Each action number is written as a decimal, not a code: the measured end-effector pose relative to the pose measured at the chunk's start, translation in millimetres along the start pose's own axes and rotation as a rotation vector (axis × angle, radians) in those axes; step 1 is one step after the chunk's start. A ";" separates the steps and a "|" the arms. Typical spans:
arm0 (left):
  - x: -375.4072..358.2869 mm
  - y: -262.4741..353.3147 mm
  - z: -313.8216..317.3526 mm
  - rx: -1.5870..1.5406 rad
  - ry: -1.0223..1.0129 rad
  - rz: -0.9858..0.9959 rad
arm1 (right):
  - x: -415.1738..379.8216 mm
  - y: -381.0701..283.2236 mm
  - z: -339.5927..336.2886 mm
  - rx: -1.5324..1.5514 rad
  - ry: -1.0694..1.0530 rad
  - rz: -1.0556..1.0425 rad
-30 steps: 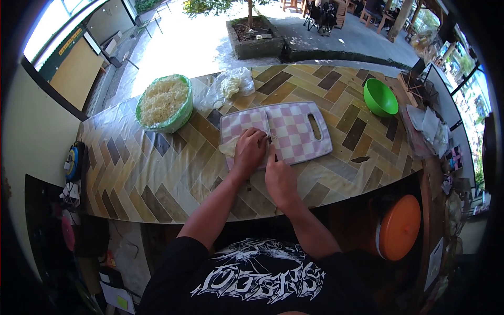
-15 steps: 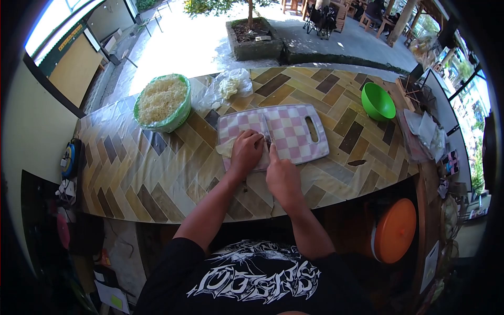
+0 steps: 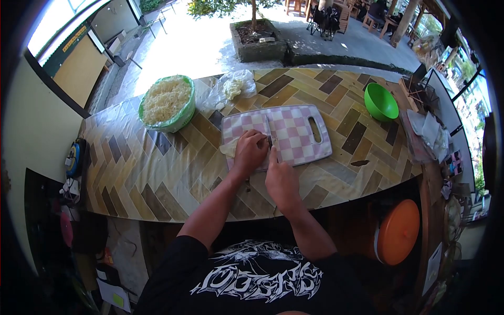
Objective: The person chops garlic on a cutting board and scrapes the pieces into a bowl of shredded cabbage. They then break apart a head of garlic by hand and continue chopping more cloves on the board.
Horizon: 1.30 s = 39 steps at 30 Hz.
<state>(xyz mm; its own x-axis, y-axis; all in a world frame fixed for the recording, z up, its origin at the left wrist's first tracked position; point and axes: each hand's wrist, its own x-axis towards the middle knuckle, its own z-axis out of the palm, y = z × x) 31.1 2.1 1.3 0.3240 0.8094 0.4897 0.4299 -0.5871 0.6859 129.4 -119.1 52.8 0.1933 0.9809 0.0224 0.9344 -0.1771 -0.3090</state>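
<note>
A pink and white checked cutting board (image 3: 296,131) lies on the tiled table. My right hand (image 3: 282,181) is closed around a knife (image 3: 269,131), index finger stretched along its back; the blade points away over the board. Just left of the blade, my left hand (image 3: 251,150) presses with bent fingers on a pale, flat piece of food (image 3: 229,147), which sticks out past the board's left edge. The fingers hide most of the piece. A small dark bit lies on the table below my left hand.
A green-rimmed basket (image 3: 181,121) heaped with pale shreds stands at the left. Behind the board is a plastic bag (image 3: 215,95) with pale pieces. A green bowl (image 3: 380,102) sits at the right, near plastic bags (image 3: 433,131). An orange lid (image 3: 399,232) shows below the table.
The whole view has shifted slightly, with the table and basket a little further right. Both hands keep nearly the same place and hold on the board.
</note>
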 end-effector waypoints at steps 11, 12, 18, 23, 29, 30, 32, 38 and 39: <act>-0.6 -1.3 0.9 -0.001 0.006 -0.001 | 0.5 -0.5 -8.0 -0.032 -0.009 -0.011; -0.7 -1.4 1.1 0.001 0.004 0.019 | 1.3 -3.8 3.4 -0.044 0.024 -0.002; -1.7 -4.1 2.1 0.003 -0.004 0.007 | 6.6 7.7 -12.7 -0.018 -0.001 -0.038; 0.4 0.7 -1.7 0.042 -0.038 0.014 | 1.9 4.5 -5.8 -0.029 0.014 -0.017; -4.1 -1.3 2.6 0.104 -0.025 0.073 | 13.0 8.6 -3.8 0.012 0.001 -0.014; -3.8 -0.3 2.2 0.128 -0.019 0.081 | 11.4 10.1 -13.4 0.024 -0.007 -0.021; -3.9 0.9 1.3 0.124 -0.017 0.087 | 10.1 7.3 -13.8 0.032 -0.009 -0.022; -2.5 1.7 -2.6 0.093 -0.043 0.096 | 6.5 5.2 24.3 -0.008 0.079 0.014; -2.3 1.8 -2.6 0.098 -0.046 0.099 | 9.2 7.1 10.6 0.026 0.042 0.012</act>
<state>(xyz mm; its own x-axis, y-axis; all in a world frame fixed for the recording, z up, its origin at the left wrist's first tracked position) 28.9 -0.8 2.7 0.4063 0.7471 0.5261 0.4736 -0.6646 0.5780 134.7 -110.5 40.7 0.2171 0.9744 0.0587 0.9240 -0.1858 -0.3341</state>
